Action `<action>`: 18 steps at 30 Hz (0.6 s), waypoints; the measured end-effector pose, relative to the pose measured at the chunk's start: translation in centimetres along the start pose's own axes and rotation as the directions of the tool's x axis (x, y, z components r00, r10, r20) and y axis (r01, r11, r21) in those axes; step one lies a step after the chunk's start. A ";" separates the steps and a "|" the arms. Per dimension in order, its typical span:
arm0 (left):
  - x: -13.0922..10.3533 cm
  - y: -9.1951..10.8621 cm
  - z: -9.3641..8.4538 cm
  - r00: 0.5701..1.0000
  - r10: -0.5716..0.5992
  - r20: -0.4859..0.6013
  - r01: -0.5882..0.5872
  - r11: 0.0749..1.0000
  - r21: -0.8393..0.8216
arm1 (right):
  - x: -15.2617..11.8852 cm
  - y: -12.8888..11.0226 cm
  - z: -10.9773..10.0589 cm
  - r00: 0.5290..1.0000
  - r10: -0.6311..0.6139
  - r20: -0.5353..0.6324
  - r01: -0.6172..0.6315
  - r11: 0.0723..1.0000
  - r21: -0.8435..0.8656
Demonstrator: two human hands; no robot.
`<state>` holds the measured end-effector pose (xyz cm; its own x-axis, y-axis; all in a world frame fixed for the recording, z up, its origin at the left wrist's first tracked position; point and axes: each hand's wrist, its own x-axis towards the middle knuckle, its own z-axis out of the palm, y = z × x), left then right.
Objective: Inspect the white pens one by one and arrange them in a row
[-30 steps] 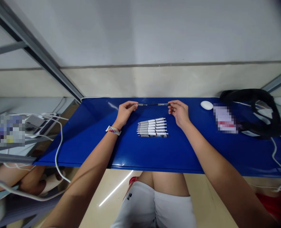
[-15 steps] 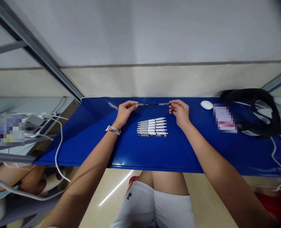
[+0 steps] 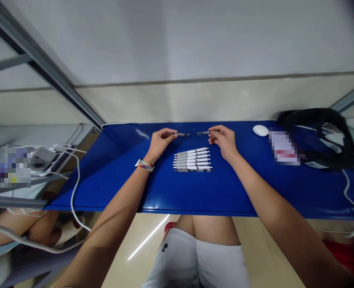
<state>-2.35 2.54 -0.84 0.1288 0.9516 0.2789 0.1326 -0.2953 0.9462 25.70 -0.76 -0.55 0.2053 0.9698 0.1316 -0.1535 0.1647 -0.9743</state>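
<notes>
My left hand (image 3: 162, 141) pinches the grey-grip front part of a pen (image 3: 183, 134) between thumb and fingers, its tip end pointing right. Opposite it, my right hand (image 3: 224, 141) holds the clear rear barrel of a pen (image 3: 203, 132). The two parts are roughly in line above the blue table (image 3: 195, 196), with a short gap between them; whether a thin refill spans it is hard to make out. Just below lies a neat row of several pens (image 3: 191, 160), side by side with tips to the left. Most are white and grey; the nearest looks clear and grey.
To the right are a white oval mouse-like object (image 3: 260, 130), a blurred-out packet or phone (image 3: 284, 148) and a black headset strap (image 3: 349, 140). White cables (image 3: 75, 184) hang at the left edge. Another person's legs (image 3: 18, 228) show at lower left.
My hands have come closer together, narrowing the gap between the two pen parts. The dark rod seen between them earlier is much less visible. The row of pens stays put.
</notes>
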 end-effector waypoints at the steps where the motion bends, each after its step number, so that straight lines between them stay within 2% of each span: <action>1: 0.0 0.1 0.0 1.000 0.005 -0.002 -0.005 1.000 0.009 | 0.0 -0.1 0.0 1.000 -0.003 0.016 0.002 1.000 0.005; 4: -0.1 0.4 0.1 1.000 0.005 0.005 -0.006 0.999 0.035 | 0.0 -0.4 -0.2 0.998 -0.001 0.061 -0.001 0.999 0.040; 10: -0.4 1.0 0.4 0.997 0.001 0.076 -0.008 0.996 0.090 | -0.5 -0.2 0.3 0.965 -0.005 0.261 0.006 1.000 -0.002; 14: -0.6 1.2 0.6 0.993 -0.016 0.118 -0.002 0.988 0.152 | -0.9 0.1 0.8 0.963 0.010 0.271 -0.010 1.000 -0.002; 18: -0.5 1.1 0.8 0.988 0.063 0.137 -0.068 0.997 0.031 | -0.9 -0.1 0.7 0.965 0.070 0.253 -0.078 0.997 0.024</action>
<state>-1.47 1.66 -0.08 0.2708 0.9103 0.3130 0.1539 -0.3619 0.9194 24.82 -1.54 -0.40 -0.0576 0.9928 0.1055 -0.1922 0.0927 -0.9770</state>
